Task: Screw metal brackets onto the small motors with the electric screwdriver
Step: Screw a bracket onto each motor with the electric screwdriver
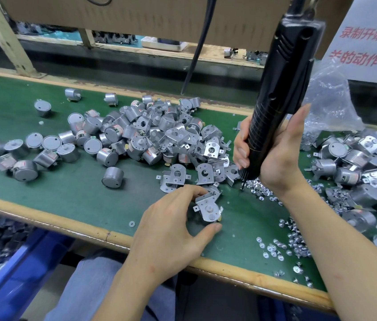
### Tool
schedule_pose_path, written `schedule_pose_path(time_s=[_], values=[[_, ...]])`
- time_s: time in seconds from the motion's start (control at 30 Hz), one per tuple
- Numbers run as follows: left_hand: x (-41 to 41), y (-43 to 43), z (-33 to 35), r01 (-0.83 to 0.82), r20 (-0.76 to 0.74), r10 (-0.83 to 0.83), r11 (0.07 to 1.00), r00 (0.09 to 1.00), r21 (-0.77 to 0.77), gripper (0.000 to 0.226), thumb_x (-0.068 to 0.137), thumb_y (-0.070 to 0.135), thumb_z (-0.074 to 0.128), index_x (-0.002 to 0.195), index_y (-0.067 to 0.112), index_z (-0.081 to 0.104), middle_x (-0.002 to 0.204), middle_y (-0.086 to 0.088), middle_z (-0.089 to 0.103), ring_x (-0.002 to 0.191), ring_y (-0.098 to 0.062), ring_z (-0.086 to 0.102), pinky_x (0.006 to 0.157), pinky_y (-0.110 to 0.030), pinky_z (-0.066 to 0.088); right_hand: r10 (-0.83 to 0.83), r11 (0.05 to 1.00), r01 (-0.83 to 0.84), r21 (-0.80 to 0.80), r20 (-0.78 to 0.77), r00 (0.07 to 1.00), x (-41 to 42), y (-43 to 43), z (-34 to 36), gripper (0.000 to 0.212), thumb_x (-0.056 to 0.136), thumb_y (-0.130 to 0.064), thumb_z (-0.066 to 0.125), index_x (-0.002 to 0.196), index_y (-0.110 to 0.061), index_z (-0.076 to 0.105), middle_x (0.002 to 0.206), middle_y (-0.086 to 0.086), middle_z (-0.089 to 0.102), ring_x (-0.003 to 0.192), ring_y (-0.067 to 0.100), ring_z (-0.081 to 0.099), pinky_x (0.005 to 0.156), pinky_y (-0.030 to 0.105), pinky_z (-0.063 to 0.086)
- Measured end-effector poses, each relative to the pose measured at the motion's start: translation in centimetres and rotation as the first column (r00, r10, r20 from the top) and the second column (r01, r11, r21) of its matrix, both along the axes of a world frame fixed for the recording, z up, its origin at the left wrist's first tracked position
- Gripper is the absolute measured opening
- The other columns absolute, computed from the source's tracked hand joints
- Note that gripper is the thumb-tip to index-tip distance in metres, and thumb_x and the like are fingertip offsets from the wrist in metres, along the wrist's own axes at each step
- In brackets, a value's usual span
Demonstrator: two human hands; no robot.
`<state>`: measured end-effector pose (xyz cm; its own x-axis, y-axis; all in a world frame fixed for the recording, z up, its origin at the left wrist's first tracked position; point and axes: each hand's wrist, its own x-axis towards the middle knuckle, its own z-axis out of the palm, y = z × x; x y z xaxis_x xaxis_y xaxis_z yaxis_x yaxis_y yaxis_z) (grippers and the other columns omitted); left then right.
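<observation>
My left hand (178, 225) grips a small round motor with a metal bracket (208, 208) laid on top of it, near the front of the green table (71, 195). My right hand (273, 154) holds the black electric screwdriver (282, 89) upright. Its bit tip (242, 187) points down among loose screws (261, 192), a little right of and beyond the held motor. A heap of bare motors (122, 135) and loose brackets (176, 179) lies behind my left hand.
More motors with brackets (356, 167) pile up at the right beside a clear plastic bag (328, 100). Several screws (294, 242) are scattered at the front right. A blue bin (2, 258) of parts sits below the table's left edge. A black cable (196, 49) hangs behind.
</observation>
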<state>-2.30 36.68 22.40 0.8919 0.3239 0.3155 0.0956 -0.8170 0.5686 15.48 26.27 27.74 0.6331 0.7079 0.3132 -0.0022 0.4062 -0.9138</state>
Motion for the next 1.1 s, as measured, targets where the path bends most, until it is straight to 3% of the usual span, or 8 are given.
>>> schedule_pose_path(time_s=[1.1], values=[[0.16,0.01,-0.30,-0.004,0.033,0.004,1.000,0.999,-0.013,0.038,0.077,0.052,0.069,0.109,0.039,0.054,0.091,0.029,0.056,0.077,0.013,0.047,0.069,-0.005,0.036,0.034,0.996,-0.034,-0.082,-0.004,0.999,-0.07,0.03,0.59,0.081,0.057,-0.100,0.049,0.065,-0.019,0.058,0.051,0.002,0.047,0.039,0.019,0.039,0.045,0.025,0.036]])
